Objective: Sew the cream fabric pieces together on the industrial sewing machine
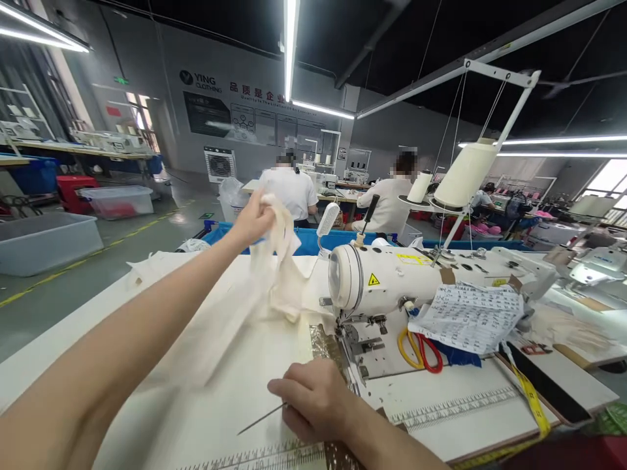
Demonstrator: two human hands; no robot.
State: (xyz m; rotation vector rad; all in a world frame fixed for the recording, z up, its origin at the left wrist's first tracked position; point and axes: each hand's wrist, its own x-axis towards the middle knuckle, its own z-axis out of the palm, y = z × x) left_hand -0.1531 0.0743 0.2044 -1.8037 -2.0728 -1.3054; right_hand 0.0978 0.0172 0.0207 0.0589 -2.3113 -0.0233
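Observation:
My left hand [253,219] is raised past the far side of the table, its fingers closed on a bunched piece of cream fabric [289,281]. The cloth hangs from the grip down to the white tabletop, partly smeared by motion. Low in front of the sewing machine [386,274], my right hand [318,401] is closed round a thin pointed metal tool [259,420]. Its tip points left over the table; the rest is hidden in the fist, so I cannot tell its kind. The machine's needle area lies just beyond this hand.
Scissors [420,349] with yellow and red handles lie by the machine, under a handwritten paper [470,316]. A yellow tape measure [533,401] hangs at the right. Thread cones [465,173] stand above. Two people in light tops [289,192] sit beyond a blue bin [313,240].

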